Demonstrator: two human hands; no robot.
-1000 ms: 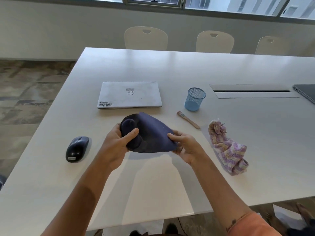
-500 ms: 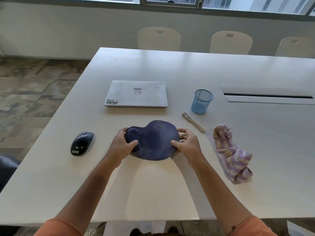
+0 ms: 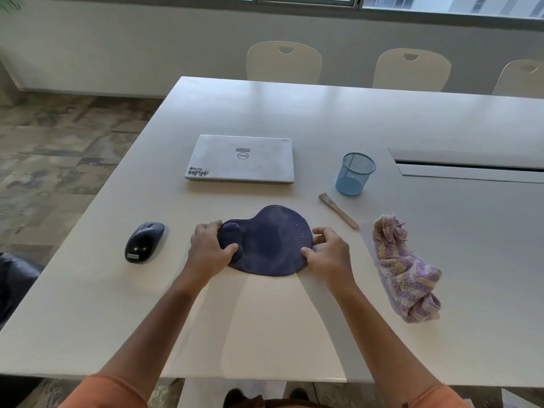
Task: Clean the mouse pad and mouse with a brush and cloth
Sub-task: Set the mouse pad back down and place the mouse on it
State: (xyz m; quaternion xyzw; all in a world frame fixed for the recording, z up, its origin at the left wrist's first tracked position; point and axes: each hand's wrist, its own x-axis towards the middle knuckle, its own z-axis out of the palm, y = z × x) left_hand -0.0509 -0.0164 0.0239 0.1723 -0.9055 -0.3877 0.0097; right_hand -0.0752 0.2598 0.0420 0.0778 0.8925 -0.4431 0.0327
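Both hands are on the dark blue, rounded fabric mouse pad (image 3: 270,241) with its raised wrist bump. The left hand (image 3: 209,250) grips the left end, thumb pressed on the bump and fingers curled round the far edge. The right hand (image 3: 328,254) pinches the right edge between thumb and fingers. The pad looks flat on the white table (image 3: 265,325), near-centre, right in front of the person.

Step-wise, this reads as setting the pad in place before any cleaning. The small wooden-handled paintbrush (image 3: 338,210) lies untouched just to the far right of the pad, near the blue mesh pen cup (image 3: 354,178). The crumpled purple-and-yellow towel cloth (image 3: 406,272) sits further right, and the black wireless mouse (image 3: 144,241) sits off to the left, clear of the pad.

Next move is probably the right hand letting go and reaching for the brush while the left keeps the pad pinned so it doesn't slide. Pale specks show on the pad's right side, so that's likely where brushing should start.

A closed white laptop (image 3: 241,159) sits further back.
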